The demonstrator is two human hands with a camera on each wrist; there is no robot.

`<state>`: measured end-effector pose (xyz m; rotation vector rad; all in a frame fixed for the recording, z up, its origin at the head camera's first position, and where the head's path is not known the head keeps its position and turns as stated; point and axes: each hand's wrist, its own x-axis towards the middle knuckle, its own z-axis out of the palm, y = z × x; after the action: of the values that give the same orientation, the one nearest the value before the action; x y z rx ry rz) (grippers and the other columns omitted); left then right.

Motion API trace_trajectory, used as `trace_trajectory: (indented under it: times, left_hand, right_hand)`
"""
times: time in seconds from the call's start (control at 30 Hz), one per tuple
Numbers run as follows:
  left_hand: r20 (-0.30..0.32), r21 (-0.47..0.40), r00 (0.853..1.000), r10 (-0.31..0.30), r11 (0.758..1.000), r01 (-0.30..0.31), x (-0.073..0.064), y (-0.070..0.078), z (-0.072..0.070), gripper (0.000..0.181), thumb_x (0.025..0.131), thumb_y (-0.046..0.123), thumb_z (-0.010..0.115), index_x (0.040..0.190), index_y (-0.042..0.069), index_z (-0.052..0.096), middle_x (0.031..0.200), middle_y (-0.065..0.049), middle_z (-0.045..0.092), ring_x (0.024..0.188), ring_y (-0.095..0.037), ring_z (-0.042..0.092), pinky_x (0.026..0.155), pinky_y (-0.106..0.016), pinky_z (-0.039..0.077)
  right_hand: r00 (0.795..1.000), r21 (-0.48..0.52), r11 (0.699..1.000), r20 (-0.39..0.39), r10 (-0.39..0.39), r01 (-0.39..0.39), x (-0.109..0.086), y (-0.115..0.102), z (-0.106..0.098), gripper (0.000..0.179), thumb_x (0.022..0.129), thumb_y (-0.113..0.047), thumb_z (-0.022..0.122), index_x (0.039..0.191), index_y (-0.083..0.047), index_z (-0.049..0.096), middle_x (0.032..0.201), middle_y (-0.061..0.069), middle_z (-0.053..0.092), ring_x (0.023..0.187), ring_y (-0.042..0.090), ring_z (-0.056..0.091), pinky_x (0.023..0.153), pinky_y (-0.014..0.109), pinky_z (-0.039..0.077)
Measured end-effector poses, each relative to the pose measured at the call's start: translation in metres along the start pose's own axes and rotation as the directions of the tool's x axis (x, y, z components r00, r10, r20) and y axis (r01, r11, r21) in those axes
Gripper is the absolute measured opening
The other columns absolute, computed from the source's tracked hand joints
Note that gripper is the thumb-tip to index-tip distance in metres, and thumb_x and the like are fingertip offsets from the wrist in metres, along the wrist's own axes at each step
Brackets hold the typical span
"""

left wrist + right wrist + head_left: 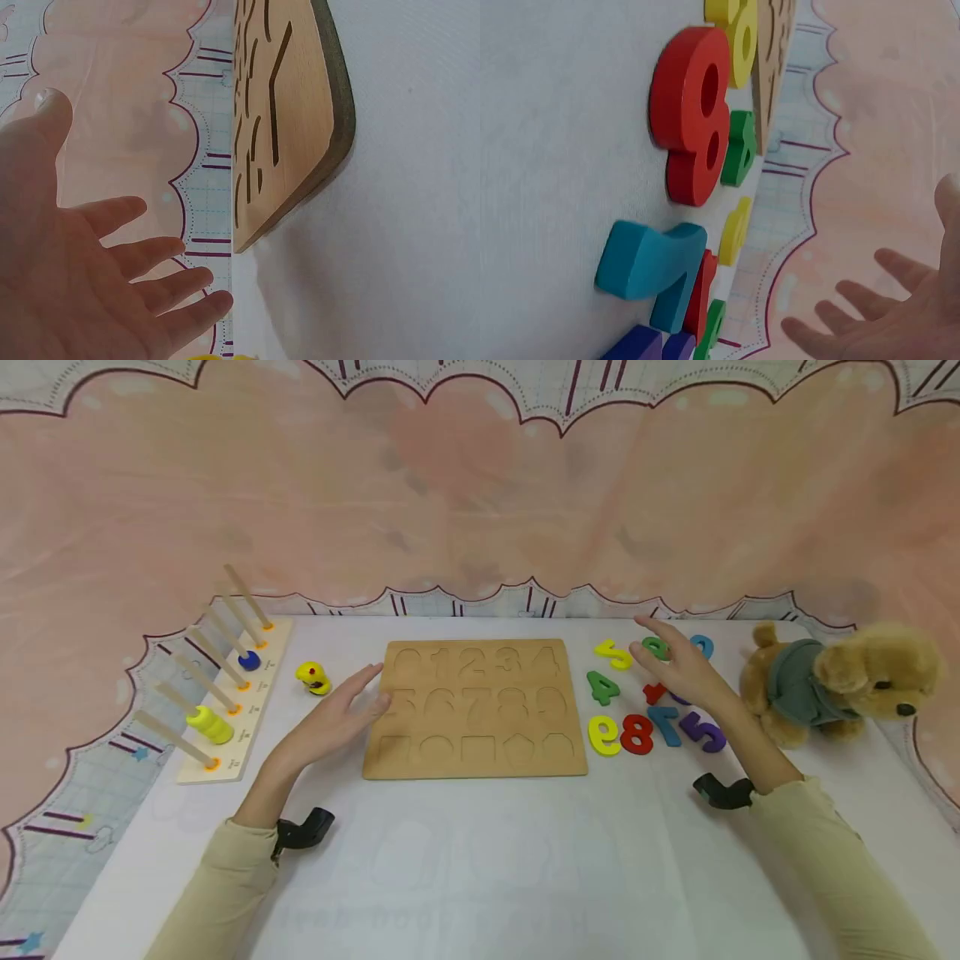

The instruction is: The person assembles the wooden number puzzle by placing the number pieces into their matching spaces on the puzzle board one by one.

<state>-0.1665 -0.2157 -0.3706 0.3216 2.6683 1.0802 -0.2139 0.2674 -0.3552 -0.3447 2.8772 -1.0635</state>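
A flat wooden board (435,682) with recessed numeral and shape outlines lies on the table between the two hands. Fingers spread, my left hand (330,722) hovers at the board's left edge and grasps nothing. On the other side, my right hand (686,668) is held over a group of coloured wooden numerals, its fingers extended and holding nothing. Among them are a red 8 (697,116), a teal 7 (649,259), a purple 5 (708,737), a green 4 (602,687) and a yellow piece (613,656). The right hand partly hides some pieces behind it.
At the left stands a peg board (255,710) with upright sticks, yellow rings (210,725) and a blue bead (249,661). A small yellow toy (313,677) sits near the left hand. At the right is a plush dog (806,685). A patterned curtain (480,510) hangs behind.
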Motion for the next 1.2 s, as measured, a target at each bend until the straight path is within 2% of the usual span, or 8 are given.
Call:
trace_trajectory:
  times: [0.17, 0.47, 0.63, 0.9, 1.03, 1.2]
  left_hand:
    - [0.027, -0.006, 1.000, 0.002, 1.000, -0.002, 0.000, -0.001, 0.001, 0.071, 0.100, 0.047, 0.045, 0.156, 0.013, 0.018, 0.163, -0.017, 0.015, 0.150, -0.042, 0.013, 0.118, -0.065, 0.015]
    - [0.074, 0.038, 0.997, 0.001, 0.999, -0.004, -0.001, -0.006, 0.005, 0.074, 0.098, 0.046, 0.051, 0.155, 0.008, 0.022, 0.162, -0.018, 0.019, 0.150, -0.040, 0.016, 0.120, -0.058, 0.017]
    - [0.084, 0.052, 0.996, 0.008, 0.999, -0.013, -0.003, -0.009, 0.005, 0.074, 0.098, 0.045, 0.052, 0.154, 0.007, 0.023, 0.161, -0.019, 0.019, 0.149, -0.040, 0.016, 0.120, -0.058, 0.018]
    - [0.108, 0.072, 0.994, 0.029, 0.997, -0.037, -0.004, -0.013, 0.005, 0.078, 0.094, 0.045, 0.059, 0.154, 0.008, 0.025, 0.161, -0.020, 0.019, 0.149, -0.041, 0.016, 0.119, -0.060, 0.018]
    - [0.118, 0.086, 0.992, 0.049, 0.995, -0.060, -0.005, -0.014, 0.005, 0.083, 0.090, 0.046, 0.065, 0.153, 0.007, 0.026, 0.161, -0.022, 0.019, 0.148, -0.043, 0.017, 0.118, -0.061, 0.018]
    - [0.141, 0.092, 0.987, 0.080, 0.991, -0.093, -0.005, -0.018, 0.006, 0.088, 0.087, 0.046, 0.069, 0.153, 0.007, 0.026, 0.161, -0.022, 0.018, 0.148, -0.044, 0.016, 0.118, -0.061, 0.018]
  right_hand:
    - [1.000, 0.044, 0.999, 0.013, 0.000, -0.001, 0.004, 0.004, -0.009, 0.068, 0.099, -0.045, 0.048, 0.154, -0.013, 0.025, 0.160, 0.019, 0.024, 0.144, 0.046, 0.025, 0.111, 0.068, 0.028]
    - [0.999, 0.094, 0.995, 0.033, 0.028, -0.031, 0.014, 0.017, -0.023, 0.064, 0.100, -0.044, 0.047, 0.152, -0.010, 0.031, 0.159, 0.020, 0.026, 0.147, 0.043, 0.022, 0.114, 0.064, 0.027]
    - [0.998, 0.069, 0.996, 0.035, 0.060, -0.062, 0.022, 0.025, -0.028, 0.066, 0.099, -0.048, 0.046, 0.151, -0.010, 0.033, 0.157, 0.021, 0.030, 0.145, 0.043, 0.026, 0.113, 0.067, 0.026]
    - [0.992, 0.028, 0.992, 0.037, 0.124, -0.125, 0.030, 0.033, -0.031, 0.071, 0.097, -0.054, 0.046, 0.151, -0.011, 0.032, 0.157, 0.020, 0.030, 0.145, 0.044, 0.024, 0.112, 0.069, 0.024]
    - [0.991, -0.022, 0.992, 0.043, 0.127, -0.126, 0.034, 0.035, -0.030, 0.073, 0.095, -0.056, 0.049, 0.150, -0.009, 0.035, 0.156, 0.021, 0.032, 0.144, 0.043, 0.027, 0.111, 0.067, 0.028]
    - [0.992, -0.069, 0.992, 0.050, 0.114, -0.110, 0.040, 0.038, -0.030, 0.068, 0.096, -0.050, 0.051, 0.148, -0.007, 0.037, 0.154, 0.022, 0.034, 0.142, 0.044, 0.030, 0.110, 0.066, 0.031]
